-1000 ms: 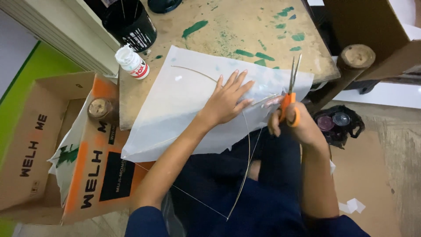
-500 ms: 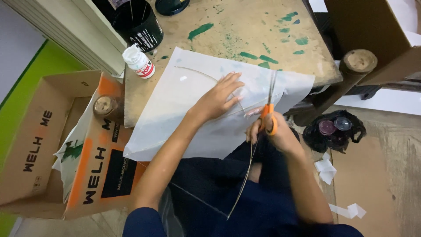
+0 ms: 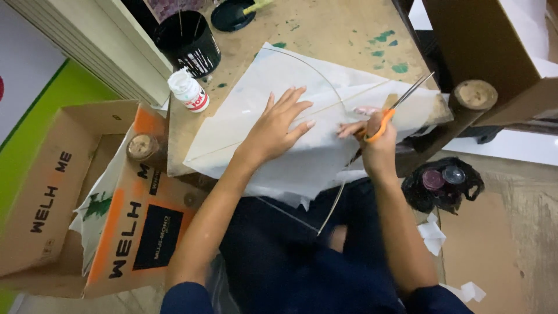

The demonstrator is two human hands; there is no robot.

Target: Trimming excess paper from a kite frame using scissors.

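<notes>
A cardboard box [image 3: 87, 197] is seen at the far left, beside the wooden table [image 3: 325, 29]. A white glue bottle [image 3: 189, 91] and a black cup [image 3: 189, 42] stand near the table's left edge. The left hand [image 3: 278, 125] is pressed flat, fingers spread, on the white paper sheet [image 3: 279, 145], as half a second ago. The right hand [image 3: 375, 136], closed around orange-handled scissors [image 3: 392, 110], has shifted rightward along the sheet's edge since then. A black bag [image 3: 444, 183] lies on the floor at the right.
</notes>
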